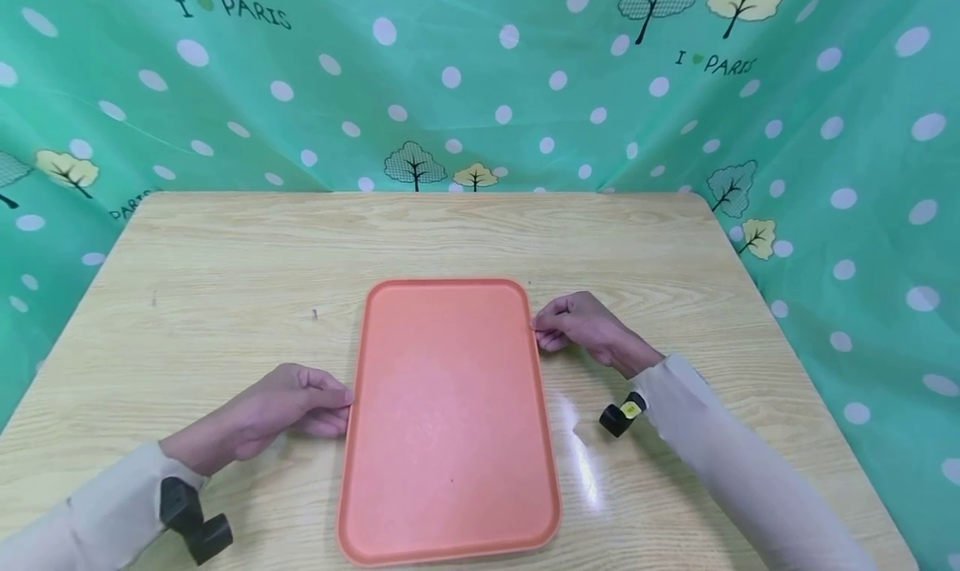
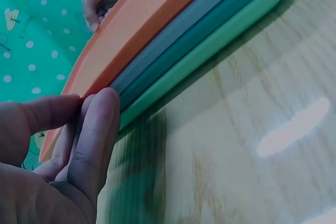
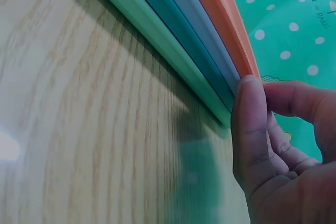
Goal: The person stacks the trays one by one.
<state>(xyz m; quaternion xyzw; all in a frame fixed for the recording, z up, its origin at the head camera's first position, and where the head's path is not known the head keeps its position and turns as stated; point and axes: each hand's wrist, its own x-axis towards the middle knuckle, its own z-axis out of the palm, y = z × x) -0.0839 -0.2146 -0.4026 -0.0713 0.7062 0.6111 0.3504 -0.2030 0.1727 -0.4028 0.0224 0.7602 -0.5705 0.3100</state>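
Note:
A coral-orange tray [image 1: 450, 413] lies lengthwise on the wooden table, on top of a stack. Below it, the left wrist view shows the edges of a grey-blue tray [image 2: 184, 30], a teal tray [image 2: 205, 35] and a light green tray [image 2: 210, 56] at the bottom. My left hand [image 1: 292, 404] pinches the orange tray's left rim between thumb and fingers, around the middle of that side. On the opposite side, somewhat farther away, my right hand [image 1: 581, 325] pinches the right rim. From above, the orange tray hides the lower trays.
The light wooden table [image 1: 225, 254] reaches back to a green dotted curtain [image 1: 450, 79] that hangs behind it and along both sides. Black wrist cameras [image 1: 618, 417] are worn at both cuffs.

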